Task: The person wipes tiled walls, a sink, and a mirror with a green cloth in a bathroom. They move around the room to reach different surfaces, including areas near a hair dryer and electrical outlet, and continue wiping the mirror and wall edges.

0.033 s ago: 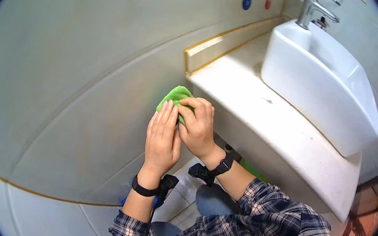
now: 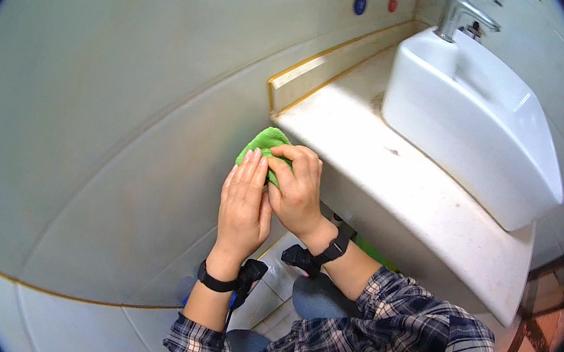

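Note:
Both hands meet at a green cloth (image 2: pixel 267 138), folded or bunched, close to the pale tiled wall and the near left corner of the counter. My right hand (image 2: pixel 298 189) grips it with bent fingers, thumb and forefinger pinching its near side. Beside it, my left hand (image 2: pixel 244 206) keeps its fingers long and together, their tips pressed on the cloth. The two hands touch. Part of the cloth is hidden behind the fingers, and whether it touches the wall I cannot tell.
A white basin (image 2: pixel 471 144) with a chrome tap (image 2: pixel 453 13) stands on the white counter (image 2: pixel 428 202) at right. The tiled wall (image 2: pixel 121 98) fills the left side. A blue and a red round piece (image 2: pixel 392 5) sit on the wall. Something green (image 2: pixel 375 252) lies beneath the counter.
The counter, basin and tap have shifted slightly left and up in the picture. My hands and the cloth keep nearly the same place and grip.

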A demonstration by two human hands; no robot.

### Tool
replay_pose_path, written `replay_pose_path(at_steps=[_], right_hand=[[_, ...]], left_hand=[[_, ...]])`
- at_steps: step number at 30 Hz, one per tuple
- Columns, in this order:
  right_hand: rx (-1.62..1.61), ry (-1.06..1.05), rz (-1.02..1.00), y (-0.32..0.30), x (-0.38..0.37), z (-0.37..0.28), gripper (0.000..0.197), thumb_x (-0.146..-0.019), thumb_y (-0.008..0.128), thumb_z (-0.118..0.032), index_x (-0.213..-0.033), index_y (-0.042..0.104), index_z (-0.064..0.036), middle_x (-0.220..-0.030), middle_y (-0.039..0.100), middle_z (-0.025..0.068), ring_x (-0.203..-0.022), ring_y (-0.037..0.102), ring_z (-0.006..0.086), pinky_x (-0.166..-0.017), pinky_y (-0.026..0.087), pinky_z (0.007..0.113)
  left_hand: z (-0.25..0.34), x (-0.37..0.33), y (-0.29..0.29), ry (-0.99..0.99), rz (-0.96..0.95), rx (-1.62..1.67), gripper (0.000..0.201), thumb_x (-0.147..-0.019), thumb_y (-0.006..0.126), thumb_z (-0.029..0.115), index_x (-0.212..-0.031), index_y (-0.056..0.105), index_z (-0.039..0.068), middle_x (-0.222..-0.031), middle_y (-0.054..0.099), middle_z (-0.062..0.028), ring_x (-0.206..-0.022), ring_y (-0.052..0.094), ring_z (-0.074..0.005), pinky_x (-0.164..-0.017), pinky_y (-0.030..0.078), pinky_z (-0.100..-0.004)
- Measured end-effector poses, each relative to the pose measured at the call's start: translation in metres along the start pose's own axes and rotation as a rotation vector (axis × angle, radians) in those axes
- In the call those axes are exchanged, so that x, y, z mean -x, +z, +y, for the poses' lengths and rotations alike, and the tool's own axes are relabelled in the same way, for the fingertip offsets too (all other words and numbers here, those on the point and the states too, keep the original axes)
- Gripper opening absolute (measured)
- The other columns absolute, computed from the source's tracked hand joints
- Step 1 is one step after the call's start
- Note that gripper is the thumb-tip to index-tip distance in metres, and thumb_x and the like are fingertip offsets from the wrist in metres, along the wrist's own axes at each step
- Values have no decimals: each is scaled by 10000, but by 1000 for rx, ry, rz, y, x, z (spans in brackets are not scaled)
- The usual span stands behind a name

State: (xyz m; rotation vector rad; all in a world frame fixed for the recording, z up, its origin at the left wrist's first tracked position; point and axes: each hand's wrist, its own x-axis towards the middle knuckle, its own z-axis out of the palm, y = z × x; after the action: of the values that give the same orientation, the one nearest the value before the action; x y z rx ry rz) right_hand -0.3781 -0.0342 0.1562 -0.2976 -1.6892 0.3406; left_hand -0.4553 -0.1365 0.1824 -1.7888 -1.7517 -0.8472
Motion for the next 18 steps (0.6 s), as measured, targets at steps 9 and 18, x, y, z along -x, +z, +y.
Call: replay_pose_path(at_steps=[9, 18], right_hand=[[259, 313, -252, 3, 26, 41, 301, -783, 571, -94, -1057, 624, 18, -1138, 578, 114, -1094, 505, 286, -877, 397, 394], [375, 353, -482, 11, 63, 100, 407, -765, 588, -47, -1159, 596, 55, -1231, 573, 154, -1164, 497, 304, -938, 384, 386]], left_hand=[[-42, -13, 86, -89, -354, 356, 561, -853, 551, 38, -1384, 407, -71, -1403, 463, -251, -1316, 435, -401, -1099, 341, -457], [-83, -8, 154, 26, -530, 348, 541, -879, 515, 8, -1410, 409, -3, -1484, 387, -206, -1407, 324, -348, -1146, 261, -472]])
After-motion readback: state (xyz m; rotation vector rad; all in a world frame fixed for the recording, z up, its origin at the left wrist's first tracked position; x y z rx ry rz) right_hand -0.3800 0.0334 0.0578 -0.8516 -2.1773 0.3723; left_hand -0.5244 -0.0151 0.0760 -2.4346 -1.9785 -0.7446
